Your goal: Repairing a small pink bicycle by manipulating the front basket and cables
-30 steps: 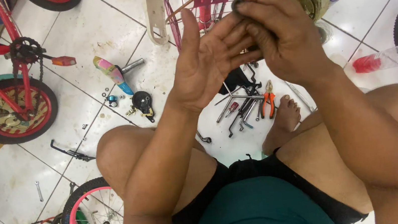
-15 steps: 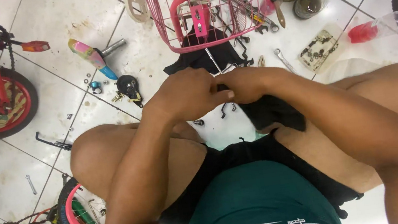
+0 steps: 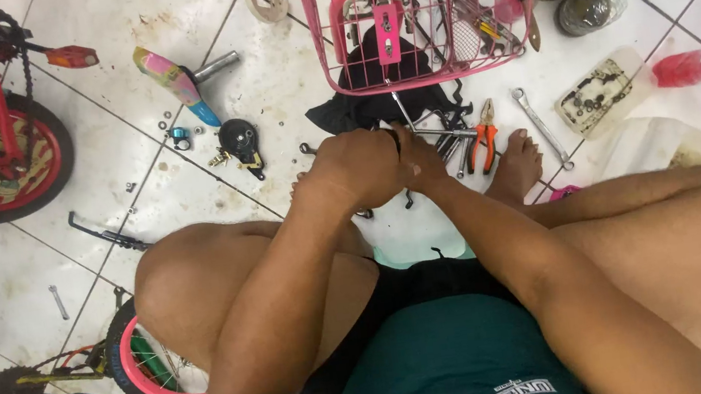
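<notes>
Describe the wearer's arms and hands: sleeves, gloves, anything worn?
Both arms are bare to the frame edge, with no sleeves showing. The left hand and right hand wear no gloves; no watch, ring or band is visible. Dark green printed shirt, black shorts.

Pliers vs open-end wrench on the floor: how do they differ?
The pliers have orange-red grips and lie in the tool heap beside the right hand; the wrench is bare silver metal, longer and slimmer, lying alone on the tile. Both lie flat, untouched.
</notes>
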